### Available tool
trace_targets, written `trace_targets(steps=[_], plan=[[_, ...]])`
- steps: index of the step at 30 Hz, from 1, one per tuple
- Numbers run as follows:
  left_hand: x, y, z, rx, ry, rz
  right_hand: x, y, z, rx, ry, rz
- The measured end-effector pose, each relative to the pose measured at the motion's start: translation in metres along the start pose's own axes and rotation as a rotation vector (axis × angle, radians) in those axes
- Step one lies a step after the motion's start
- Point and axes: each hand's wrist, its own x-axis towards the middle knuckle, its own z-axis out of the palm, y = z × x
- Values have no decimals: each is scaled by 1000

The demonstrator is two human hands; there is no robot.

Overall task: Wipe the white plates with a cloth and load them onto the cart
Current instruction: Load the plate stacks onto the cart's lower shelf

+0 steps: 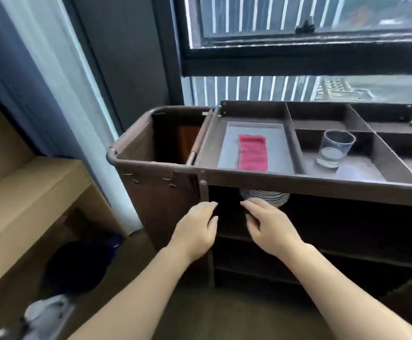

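A stack of white plates (265, 196) sits on the upper shelf inside the brown cart (298, 182), mostly hidden under the top tray. A folded red cloth (252, 152) lies on a grey liner in the tray's left compartment. My left hand (197, 228) hovers in front of the shelf opening beside the cart's upright post, fingers relaxed and holding nothing. My right hand (268, 225) reaches toward the shelf just below the plates, fingers loosely extended, also holding nothing.
A clear glass (335, 148) stands in the tray's middle compartment. A brown linen bag (155, 153) hangs at the cart's left end. A tan bench or sofa (23, 192) stands at the left. A window is behind the cart.
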Motion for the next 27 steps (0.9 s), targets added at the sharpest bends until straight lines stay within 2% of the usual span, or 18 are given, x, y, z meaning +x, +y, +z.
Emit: trace_targets(steps=[4, 8, 18, 27], plan=[[-36, 8, -87, 43, 112, -111, 18, -70, -46, 61, -27, -107], [-89, 16, -136, 116, 223, -285, 24, -118, -53, 118, -28, -233], [-272, 16, -209, 234, 418, -690, -17, -248, -15, 248, -242, -553], [-422, -11, -249, 284, 614, -953, -61, -385, 34, 264, -428, -796]])
